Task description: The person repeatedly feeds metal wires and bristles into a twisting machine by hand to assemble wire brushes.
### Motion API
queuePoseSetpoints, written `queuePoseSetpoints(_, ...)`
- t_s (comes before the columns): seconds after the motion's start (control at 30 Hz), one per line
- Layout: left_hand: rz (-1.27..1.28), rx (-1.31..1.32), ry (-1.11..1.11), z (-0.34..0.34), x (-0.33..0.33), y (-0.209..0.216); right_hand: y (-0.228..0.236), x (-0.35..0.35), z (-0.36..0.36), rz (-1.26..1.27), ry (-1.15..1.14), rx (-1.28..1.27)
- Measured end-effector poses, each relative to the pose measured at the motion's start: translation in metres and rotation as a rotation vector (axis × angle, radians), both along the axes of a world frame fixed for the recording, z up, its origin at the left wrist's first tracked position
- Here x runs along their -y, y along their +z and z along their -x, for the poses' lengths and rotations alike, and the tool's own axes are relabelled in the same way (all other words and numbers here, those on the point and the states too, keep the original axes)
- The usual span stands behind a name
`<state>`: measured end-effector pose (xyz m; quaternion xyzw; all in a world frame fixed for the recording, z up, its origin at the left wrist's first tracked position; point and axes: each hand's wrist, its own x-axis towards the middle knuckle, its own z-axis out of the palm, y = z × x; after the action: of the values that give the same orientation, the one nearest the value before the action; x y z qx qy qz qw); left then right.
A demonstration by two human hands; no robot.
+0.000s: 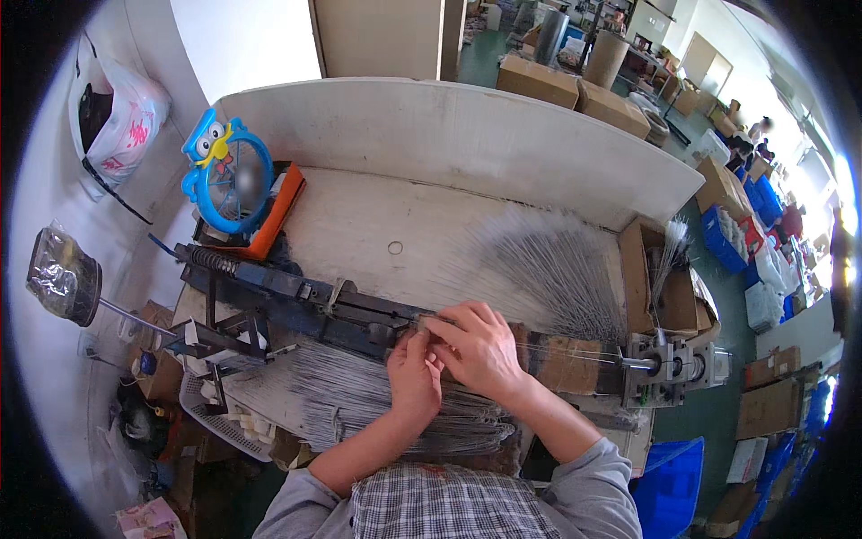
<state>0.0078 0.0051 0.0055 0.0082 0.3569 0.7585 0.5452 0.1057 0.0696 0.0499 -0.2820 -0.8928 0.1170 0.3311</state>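
Both my hands meet over a long dark metal bench machine (350, 314). My left hand (416, 375) is closed, its fingertips pinched together at the machine's edge. Beside it, my right hand (478, 349) is closed too, thumb and index finger meeting near the left fingertips. What lies between the fingertips is too small and covered to make out. Thin metal wires (584, 354) run from beside my right hand to a metal spindle fixture (675, 370) at the right end. Below my hands lies a thick bundle of grey wires (350, 395).
More wires (561, 269) fan out across the table's far right, next to a cardboard box (639, 278) holding wires. A small ring (395, 247) lies mid-table. A blue cartoon fan (235, 175) stands at far left by an orange box (280, 214). A white panel (431, 130) edges the back.
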Motion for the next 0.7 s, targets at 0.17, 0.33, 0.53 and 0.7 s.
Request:
queuePoseSetpoints(0.17,-0.063,0.07,-0.018,0.0,0.0,-0.011,0.003,-0.002,0.003,0.024,0.0,0.022)
queuePoseSetpoints(0.33,-0.07,0.139,-0.04,0.006,0.002,0.008,0.014,0.015,-0.003,-0.016,-0.039,0.014)
queuePoseSetpoints(0.53,-0.004,0.125,-0.165,0.01,0.009,-0.008,-0.027,0.019,0.003,1.291,0.09,-0.231)
queuePoseSetpoints(0.7,-0.038,0.181,-0.079,0.006,0.005,-0.01,-0.012,0.028,-0.005,0.909,0.147,-0.147)
